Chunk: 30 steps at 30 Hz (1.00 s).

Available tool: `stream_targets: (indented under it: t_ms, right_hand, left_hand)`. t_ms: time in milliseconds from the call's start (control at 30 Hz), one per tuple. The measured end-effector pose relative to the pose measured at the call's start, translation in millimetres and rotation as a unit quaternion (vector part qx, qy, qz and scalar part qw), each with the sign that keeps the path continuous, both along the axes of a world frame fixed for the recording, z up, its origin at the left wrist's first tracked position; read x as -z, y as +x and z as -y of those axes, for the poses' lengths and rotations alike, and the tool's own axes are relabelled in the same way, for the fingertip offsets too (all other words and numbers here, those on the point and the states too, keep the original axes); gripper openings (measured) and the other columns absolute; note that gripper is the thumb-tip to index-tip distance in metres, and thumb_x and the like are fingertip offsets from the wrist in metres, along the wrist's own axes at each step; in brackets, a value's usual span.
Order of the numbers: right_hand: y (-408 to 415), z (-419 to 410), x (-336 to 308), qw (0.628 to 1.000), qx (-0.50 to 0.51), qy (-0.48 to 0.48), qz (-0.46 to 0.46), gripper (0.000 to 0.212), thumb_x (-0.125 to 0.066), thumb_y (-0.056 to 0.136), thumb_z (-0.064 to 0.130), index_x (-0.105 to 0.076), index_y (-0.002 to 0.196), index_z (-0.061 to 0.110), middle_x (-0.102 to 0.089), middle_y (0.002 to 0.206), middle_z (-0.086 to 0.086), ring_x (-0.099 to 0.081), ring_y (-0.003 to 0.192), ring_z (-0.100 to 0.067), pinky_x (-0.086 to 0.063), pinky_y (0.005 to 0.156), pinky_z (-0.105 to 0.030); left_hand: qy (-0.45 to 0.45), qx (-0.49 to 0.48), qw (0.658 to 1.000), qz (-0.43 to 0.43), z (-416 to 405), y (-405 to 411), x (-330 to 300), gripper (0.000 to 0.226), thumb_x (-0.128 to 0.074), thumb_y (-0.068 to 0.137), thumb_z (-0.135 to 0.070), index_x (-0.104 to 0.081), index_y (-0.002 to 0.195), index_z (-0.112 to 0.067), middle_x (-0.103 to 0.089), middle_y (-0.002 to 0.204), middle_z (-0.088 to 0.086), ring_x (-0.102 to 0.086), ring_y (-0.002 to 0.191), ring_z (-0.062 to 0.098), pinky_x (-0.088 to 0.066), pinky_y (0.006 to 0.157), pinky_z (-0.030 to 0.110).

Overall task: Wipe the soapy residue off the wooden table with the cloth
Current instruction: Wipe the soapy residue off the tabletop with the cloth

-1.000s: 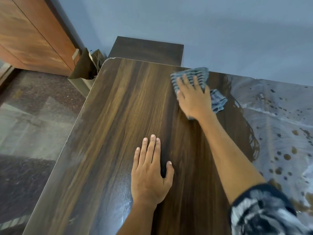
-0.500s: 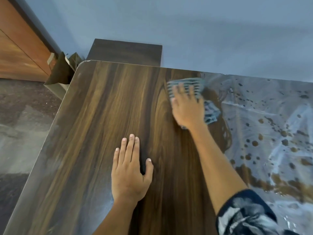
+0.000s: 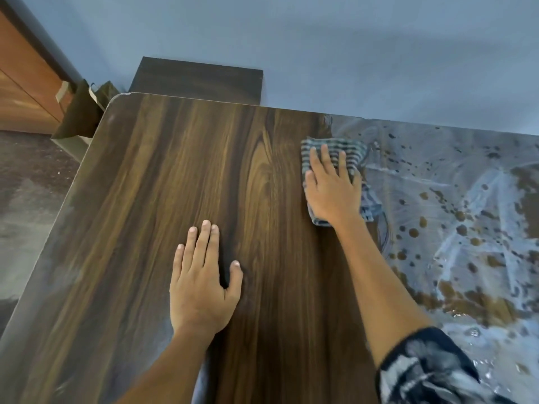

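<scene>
The striped blue cloth lies flat under the right hand, whose straight, slightly spread fingers press it onto the tabletop at the edge of the soapy residue. The left hand rests flat on dry wood, fingers together and thumb apart.

Illumination is soft, diffuse and moderately dim, with a cool cast on the wall. The counter shows pale sheen along its left edge and near corner, and only short, soft shadows beneath each hand. Wide-angle distortion bows the counter edges; fine detail is slightly soft throughout.
</scene>
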State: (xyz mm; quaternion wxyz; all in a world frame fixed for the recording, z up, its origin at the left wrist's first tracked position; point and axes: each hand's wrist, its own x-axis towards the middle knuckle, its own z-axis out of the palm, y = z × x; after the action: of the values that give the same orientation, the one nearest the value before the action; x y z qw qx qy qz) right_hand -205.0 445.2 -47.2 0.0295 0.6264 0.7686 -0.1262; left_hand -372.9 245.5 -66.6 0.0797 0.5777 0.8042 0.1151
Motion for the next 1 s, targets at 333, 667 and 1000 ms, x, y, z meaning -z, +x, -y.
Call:
stream_targets:
  t_ms: [333,667,1000]
  right_hand:
    - [39.7,166.2,0.9,0.992,-0.122,0.016,-0.012,0.051,-0.018,0.099,0.044,-0.022,0.148,0.031,-0.020,0.154,0.011,-0.015,0.143,-0.015,-0.018,0.113,-0.043]
    - [-9.3,115.6,3.1,0.994,-0.107,0.014,-0.013,0.053,-0.010,0.101,0.041,0.004,0.150,0.028,0.010,0.156,0.008,0.014,0.142,-0.018,0.001,0.114,-0.045]
    - [73.5,196.1,3.7,0.999,-0.026,0.015,-0.022,0.053,-0.010,0.098,0.043,-0.011,0.150,0.031,-0.005,0.156,0.013,0.000,0.144,-0.013,-0.012,0.114,-0.045]
  left_hand:
    - [-0.006,-0.004,1.000,0.000,1.1,1.7,0.4,0.067,-0.027,0.089,-0.046,-0.027,0.145,-0.010,-0.024,0.153,0.004,-0.011,0.143,0.017,-0.012,0.116,0.038]
    - [0.007,0.004,1.000,-0.001,1.5,0.4,1.8,0.068,-0.024,0.088,-0.046,-0.027,0.145,-0.008,-0.025,0.153,0.006,-0.014,0.143,0.021,-0.011,0.116,0.038]
    - [0.027,0.010,0.999,0.019,3.9,1.8,-0.6,0.054,-0.033,0.097,-0.033,-0.027,0.145,-0.007,-0.024,0.153,0.008,-0.014,0.143,0.023,-0.009,0.117,0.039]
